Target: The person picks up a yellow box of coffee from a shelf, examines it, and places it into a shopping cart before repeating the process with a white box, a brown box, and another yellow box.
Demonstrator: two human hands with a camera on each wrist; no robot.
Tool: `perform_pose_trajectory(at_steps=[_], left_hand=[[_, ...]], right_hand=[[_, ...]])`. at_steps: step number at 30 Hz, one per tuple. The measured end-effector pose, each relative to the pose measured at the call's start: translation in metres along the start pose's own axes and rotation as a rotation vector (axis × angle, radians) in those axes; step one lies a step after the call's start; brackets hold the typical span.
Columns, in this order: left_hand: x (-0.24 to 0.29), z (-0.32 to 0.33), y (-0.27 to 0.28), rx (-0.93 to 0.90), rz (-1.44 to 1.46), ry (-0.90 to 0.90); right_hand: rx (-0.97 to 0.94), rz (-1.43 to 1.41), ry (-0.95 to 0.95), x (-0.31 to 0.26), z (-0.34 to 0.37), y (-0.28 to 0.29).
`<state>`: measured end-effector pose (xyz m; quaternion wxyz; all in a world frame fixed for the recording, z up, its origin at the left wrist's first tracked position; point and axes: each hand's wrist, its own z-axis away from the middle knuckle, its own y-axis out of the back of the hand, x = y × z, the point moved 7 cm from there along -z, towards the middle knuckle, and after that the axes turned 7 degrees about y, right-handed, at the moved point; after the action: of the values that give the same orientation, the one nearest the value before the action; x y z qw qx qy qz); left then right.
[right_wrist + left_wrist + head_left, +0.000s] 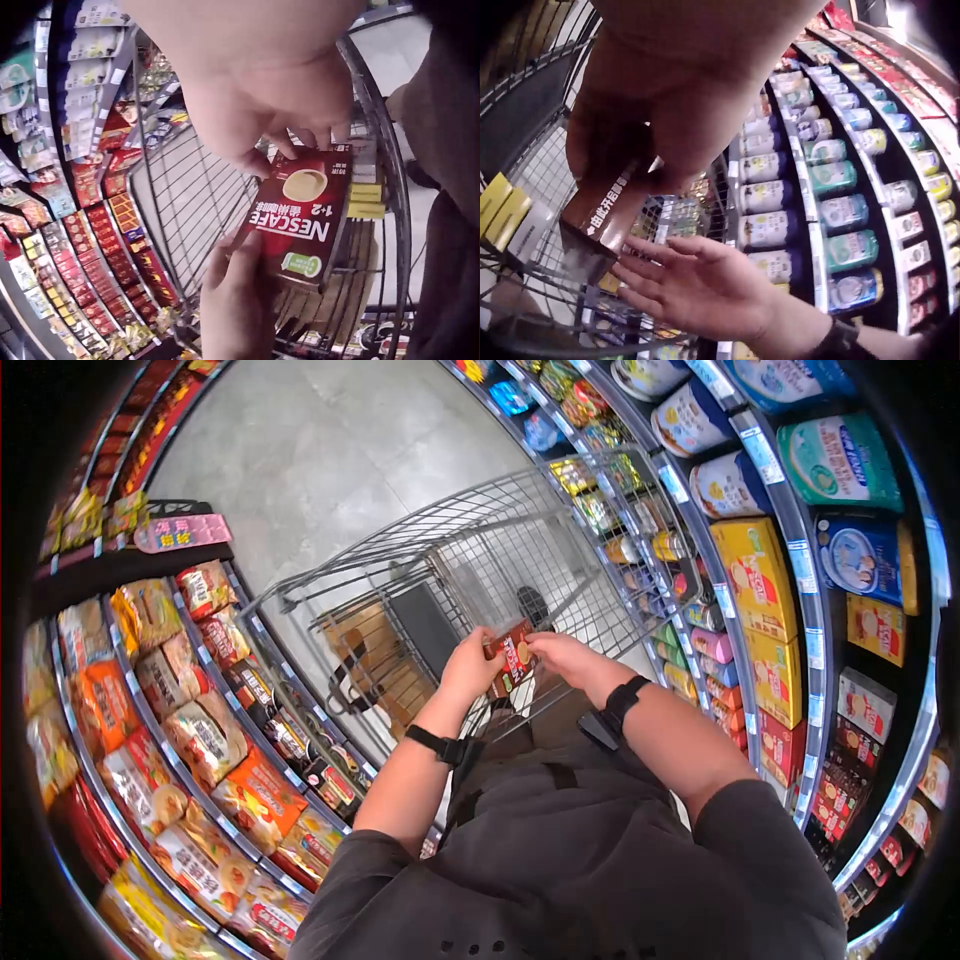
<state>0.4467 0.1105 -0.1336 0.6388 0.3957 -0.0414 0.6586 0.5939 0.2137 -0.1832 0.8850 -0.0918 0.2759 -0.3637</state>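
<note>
A dark red Nescafe coffee box (304,214) is held over a wire shopping cart (391,150). My left hand (238,300) grips it at one end, thumb on the printed face. In the head view the left hand (468,670) and right hand (568,660) meet at the coffee box (515,650). The left wrist view shows the right hand (705,285) with its fingers extended and spread, fingertips right at the box's edge. That view also shows white lettering along the box's narrow side.
Yellow and pale boxes (367,201) lie in the cart, and a brown carton (375,650) shows through its wires. Shelves of bagged noodles (205,740) line the left. On the right stand shelves with tubs (690,415) and yellow Nescafe boxes (755,580). Grey floor (320,440) lies ahead.
</note>
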Motion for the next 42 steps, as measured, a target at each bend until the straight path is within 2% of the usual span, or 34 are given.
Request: perform_pose_trajectory(at_steps=[2, 4, 6, 8, 10, 11, 12, 14, 17, 21, 23, 24, 26, 28, 31, 32, 34, 35, 36, 38, 42], left_hand=[[-0.010, -0.029, -0.030, 0.007, -0.101, -0.010], [-0.016, -0.050, -0.053, -0.010, -0.097, 0.012], [-0.022, -0.067, -0.073, -0.021, -0.132, 0.037], [-0.027, -0.081, -0.088, -0.006, -0.161, 0.046], [-0.035, -0.093, -0.097, 0.012, -0.262, 0.087], [-0.039, -0.097, -0.100, 0.037, -0.254, 0.114], [-0.042, -0.101, -0.102, 0.029, -0.256, 0.121], [-0.052, -0.110, -0.110, -0.078, -0.338, 0.143], [-0.064, -0.118, -0.117, -0.185, -0.396, 0.200], [-0.050, -0.113, -0.102, -0.216, -0.385, 0.303], [-0.053, -0.114, -0.101, -0.205, -0.466, 0.177], [-0.058, -0.113, -0.098, -0.198, -0.462, 0.178], [-0.063, -0.112, -0.092, -0.176, -0.372, 0.156], [-0.069, -0.107, -0.081, -0.143, -0.280, 0.157], [-0.070, -0.089, -0.059, -0.116, -0.153, 0.198], [-0.067, -0.080, -0.048, -0.119, -0.116, 0.231], [-0.074, -0.062, -0.035, -0.095, -0.100, 0.264], [-0.080, -0.054, -0.030, -0.077, -0.061, 0.255], [-0.086, -0.044, -0.025, -0.061, -0.022, 0.247], [-0.089, -0.019, -0.013, -0.005, 0.027, 0.213], [-0.102, 0.023, 0.002, 0.001, 0.050, 0.288]], right_hand=[[0.090, 0.028, 0.054, 0.008, -0.022, 0.014], [0.102, 0.023, -0.016, 0.014, -0.038, 0.026], [0.009, 0.166, -0.139, 0.028, -0.054, 0.032], [-0.030, 0.155, -0.165, 0.043, -0.068, 0.037], [0.083, 0.151, -0.161, 0.039, -0.068, 0.037], [-0.010, 0.110, -0.102, 0.031, -0.068, 0.031], [-0.011, 0.103, -0.112, 0.037, -0.075, 0.034], [-0.029, 0.216, -0.205, 0.052, -0.090, 0.037], [0.001, 0.270, -0.174, 0.068, -0.111, 0.041], [0.055, 0.250, -0.197, 0.078, -0.125, 0.046], [0.040, 0.298, -0.223, 0.068, -0.119, 0.047], [0.037, 0.305, -0.220, 0.072, -0.121, 0.048], [0.024, 0.348, -0.106, 0.078, -0.131, 0.053], [0.007, 0.367, -0.095, 0.070, -0.129, 0.052], [0.176, 0.669, -0.063, 0.068, -0.137, 0.064], [0.164, 0.675, -0.063, 0.076, -0.147, 0.066], [0.110, 0.759, 0.093, 0.081, -0.168, 0.065], [0.082, 0.802, 0.062, 0.082, -0.172, 0.066], [0.031, 0.935, -0.043, 0.016, -0.126, 0.034], [0.017, 0.841, -0.022, 0.039, -0.145, 0.040], [0.062, 0.988, -0.043, 0.058, -0.163, 0.045]])
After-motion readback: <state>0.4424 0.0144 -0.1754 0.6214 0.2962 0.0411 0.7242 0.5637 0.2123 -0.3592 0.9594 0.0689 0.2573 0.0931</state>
